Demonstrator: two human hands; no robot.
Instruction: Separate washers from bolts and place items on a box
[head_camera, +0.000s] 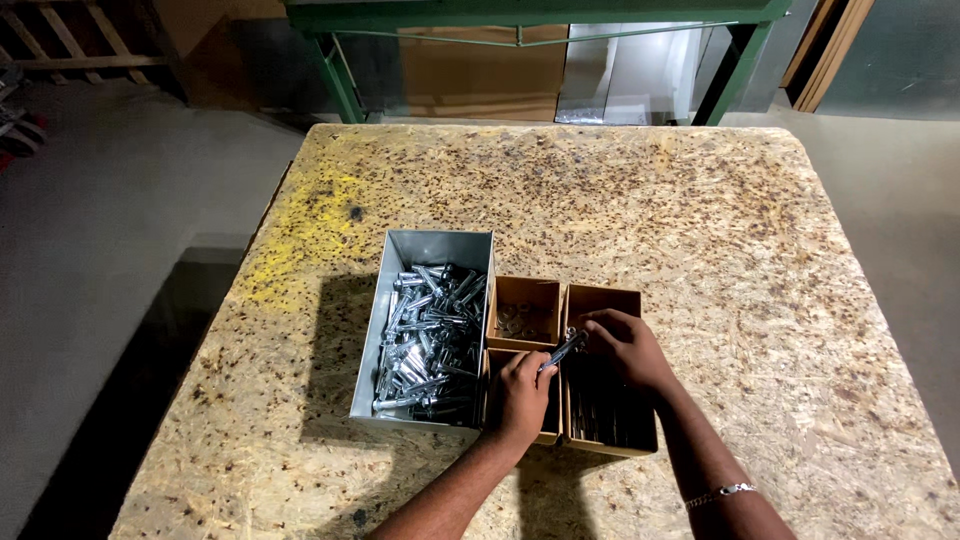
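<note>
Left hand (520, 392) closed around a metal bolt (563, 350), shank angled up and to the right out of the fist, tip over the gap between the cardboard boxes. Right hand (625, 345) just beside, fingertips (590, 325) pinched at the far end of the bolt; whether anything small sits between them cannot be told. A thin silver bracelet (722, 492) on the right wrist.

Beneath the left hand, a small cardboard box (548, 432), contents hidden. Directly beyond, a second small cardboard box (524, 312) holding a few washers on its floor. To the right of both, touching them, a long cardboard box (610, 380) under the right hand, filled with dark, thin pieces too shadowed to identify. To the left, touching the small boxes, a long grey metal bin (428, 330) heaped with shiny bolts, shadow thrown further left.

All four containers grouped near the front middle of a chipboard table (700, 220), yellow paint smeared along the far left edge. Beyond the table, a green metal frame (520, 15) with cardboard sheets leaning behind. Grey concrete floor (110, 220) on the left.
</note>
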